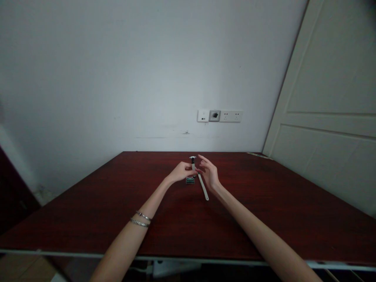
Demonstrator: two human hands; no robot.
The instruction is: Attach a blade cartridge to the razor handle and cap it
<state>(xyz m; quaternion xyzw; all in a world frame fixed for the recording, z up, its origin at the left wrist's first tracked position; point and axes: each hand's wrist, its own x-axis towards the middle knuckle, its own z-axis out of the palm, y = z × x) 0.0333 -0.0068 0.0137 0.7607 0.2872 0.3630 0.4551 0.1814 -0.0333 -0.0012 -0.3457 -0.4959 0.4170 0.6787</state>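
Observation:
Above the table's middle, my left hand (181, 171) is closed around a small upright T-shaped piece that looks like a razor (193, 161), with a pale head, a dark neck and a light lower part. Close on its right is my right hand (209, 173), its index finger stretched upward and its fingers apart. A long, narrow white strip (203, 187) with a rounded end slants down from beside the right thumb; whether the thumb touches it I cannot tell. Just below the left fingers lies a small clear-and-green case (190, 180).
The dark red wooden table (102, 207) reaches back to a pale wall (147, 78). Sockets (231, 116) are set in the wall, and a white door or panel (331, 156) stands at the right. Under the front edge is a white object (173, 268) with a cable.

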